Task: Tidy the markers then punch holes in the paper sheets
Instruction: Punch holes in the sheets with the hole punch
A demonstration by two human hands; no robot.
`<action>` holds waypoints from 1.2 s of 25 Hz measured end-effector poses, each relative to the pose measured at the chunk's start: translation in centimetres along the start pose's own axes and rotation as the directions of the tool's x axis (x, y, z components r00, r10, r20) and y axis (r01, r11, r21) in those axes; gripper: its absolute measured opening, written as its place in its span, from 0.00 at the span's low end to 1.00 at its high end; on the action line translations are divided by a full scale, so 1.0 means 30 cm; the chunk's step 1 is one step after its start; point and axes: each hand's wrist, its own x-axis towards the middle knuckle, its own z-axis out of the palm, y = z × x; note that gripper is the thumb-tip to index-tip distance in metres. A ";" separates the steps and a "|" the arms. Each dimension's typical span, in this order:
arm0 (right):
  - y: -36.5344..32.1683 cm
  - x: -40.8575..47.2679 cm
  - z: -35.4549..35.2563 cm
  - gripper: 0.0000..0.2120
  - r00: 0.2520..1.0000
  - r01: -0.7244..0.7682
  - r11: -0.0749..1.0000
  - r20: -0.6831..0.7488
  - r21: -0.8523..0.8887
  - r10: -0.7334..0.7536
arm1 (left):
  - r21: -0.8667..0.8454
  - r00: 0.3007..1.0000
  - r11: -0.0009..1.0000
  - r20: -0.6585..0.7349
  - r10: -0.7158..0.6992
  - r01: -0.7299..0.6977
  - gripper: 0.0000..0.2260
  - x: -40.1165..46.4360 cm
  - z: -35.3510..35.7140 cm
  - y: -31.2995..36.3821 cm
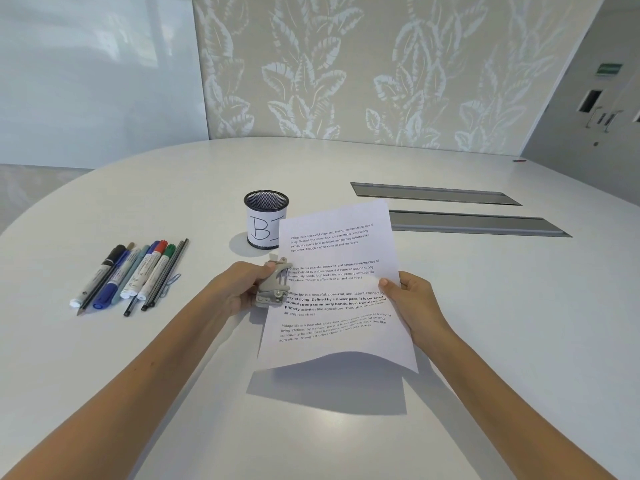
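i count two hands of mine at work, my left hand [242, 289] and my right hand [412, 303]. one hole punch [273, 284]. the paper sheets [337, 285] look like two or more, stacked, though i can't tell the exact number. one mesh cup [266, 220]. about five markers [131, 275] in a row, with roughly three pencils [166, 277] among them. one paper clip [172, 282]. two metal slots [436, 194] in the one table [485, 306].

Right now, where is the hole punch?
In the head view, the hole punch is gripped in the left hand just left of centre, clamped onto the left edge of the paper sheets, in front of the mesh cup.
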 end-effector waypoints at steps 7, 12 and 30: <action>-0.001 0.014 -0.002 0.07 1.000 -0.006 1.000 -0.016 -0.001 0.006 | 0.023 1.000 1.000 0.003 0.000 0.000 0.09 0.014 0.002 -0.001; 0.004 0.020 -0.008 0.07 1.000 -0.002 1.000 -0.017 0.014 0.002 | 0.053 1.000 0.999 0.001 -0.006 0.006 0.08 0.024 -0.006 -0.002; 0.011 0.071 -0.186 0.06 0.990 -0.070 0.988 -0.128 -0.139 0.052 | -0.050 0.995 0.995 -0.047 0.087 -0.089 0.10 0.044 -0.109 0.039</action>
